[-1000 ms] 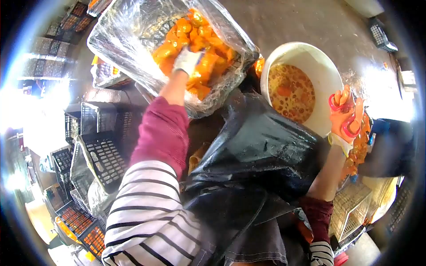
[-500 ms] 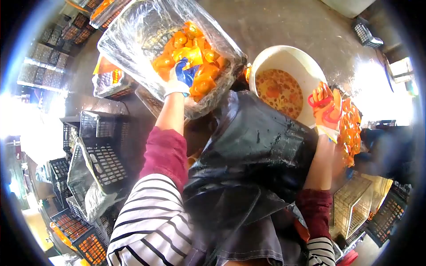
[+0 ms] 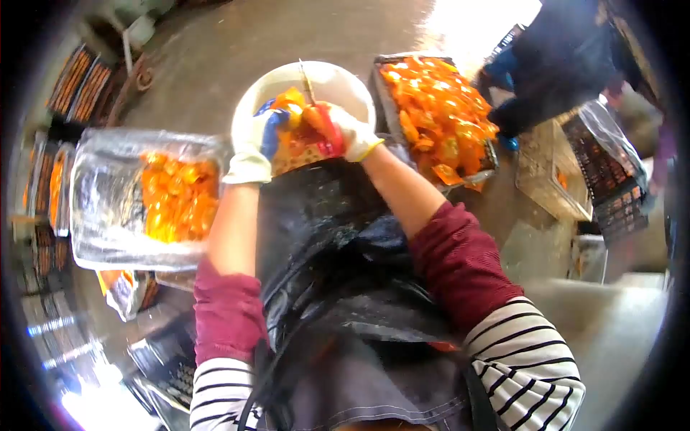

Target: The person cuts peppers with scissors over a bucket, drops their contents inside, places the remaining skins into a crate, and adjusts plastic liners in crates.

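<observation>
Both my gloved hands meet over a white bucket (image 3: 248,97). In my left hand (image 3: 264,136), in a blue and white glove, is a glossy orange piece (image 3: 291,100), possibly pepper. My right hand (image 3: 336,133), in a red-orange and white glove, closes round a small knife (image 3: 307,82); its thin blade points up, close to the orange piece. The knife's handle is hidden in my fingers. Under my hands, the bucket's contents are mostly hidden. A plastic-lined crate (image 3: 108,248) at left holds similar orange pieces (image 3: 180,197).
To the right, a dark crate (image 3: 384,93) is heaped with orange pieces (image 3: 438,115). Beyond it stands a person in dark clothing (image 3: 553,65). A pale crate (image 3: 546,172) and a black crate (image 3: 611,179) are farther right. Stacked crates (image 3: 79,82) line the far left.
My left hand has moved from the lined crate to above the bucket, an orange piece now in it. My right hand has come in beside it. The view has swung to the right.
</observation>
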A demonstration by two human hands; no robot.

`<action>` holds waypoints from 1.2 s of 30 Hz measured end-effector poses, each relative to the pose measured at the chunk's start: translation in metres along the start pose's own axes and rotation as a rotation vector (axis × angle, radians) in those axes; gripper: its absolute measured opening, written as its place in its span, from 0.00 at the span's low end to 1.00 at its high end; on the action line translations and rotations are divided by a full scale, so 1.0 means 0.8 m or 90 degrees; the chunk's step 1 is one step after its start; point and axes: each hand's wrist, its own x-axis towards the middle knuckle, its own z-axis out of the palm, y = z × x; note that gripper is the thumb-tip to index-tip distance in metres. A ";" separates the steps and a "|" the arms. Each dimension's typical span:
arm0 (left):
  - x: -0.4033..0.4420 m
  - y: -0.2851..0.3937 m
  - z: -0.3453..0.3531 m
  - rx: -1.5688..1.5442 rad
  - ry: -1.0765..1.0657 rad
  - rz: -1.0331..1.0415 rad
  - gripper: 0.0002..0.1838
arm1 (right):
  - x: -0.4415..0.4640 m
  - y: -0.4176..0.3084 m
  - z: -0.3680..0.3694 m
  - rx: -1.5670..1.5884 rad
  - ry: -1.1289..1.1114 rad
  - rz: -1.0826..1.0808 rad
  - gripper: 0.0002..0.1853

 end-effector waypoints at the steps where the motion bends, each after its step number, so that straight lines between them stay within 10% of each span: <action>1: -0.002 0.005 0.016 -0.054 0.009 0.061 0.20 | 0.008 0.009 -0.005 0.105 0.008 0.133 0.13; 2: -0.006 0.013 0.027 -0.047 0.037 0.047 0.20 | 0.009 0.017 -0.009 0.220 0.041 0.186 0.14; 5: -0.019 0.037 0.055 0.033 0.090 0.046 0.20 | 0.001 0.048 -0.029 -0.273 0.005 0.036 0.23; 8: -0.016 0.040 0.062 0.086 0.113 0.068 0.19 | 0.003 -0.001 0.000 0.155 0.127 0.183 0.18; 14: -0.004 0.012 0.042 -0.006 0.152 0.003 0.16 | 0.000 0.034 -0.006 -0.076 0.043 0.008 0.21; 17: 0.003 0.001 0.028 -0.162 0.172 0.005 0.13 | 0.015 -0.014 0.004 0.227 -0.005 0.271 0.19; 18: 0.000 0.005 0.022 -0.178 0.197 0.033 0.12 | 0.007 -0.006 0.002 0.008 0.032 0.123 0.17; 20: 0.040 -0.055 -0.051 -0.305 0.233 -0.077 0.18 | 0.012 -0.035 0.013 0.249 0.119 0.285 0.16; 25: 0.007 -0.006 -0.028 -0.519 0.353 0.053 0.29 | 0.019 -0.005 0.022 0.020 0.010 0.367 0.13; 36: 0.001 0.014 -0.020 -0.236 0.280 -0.016 0.25 | 0.019 -0.024 0.026 0.062 -0.024 0.419 0.18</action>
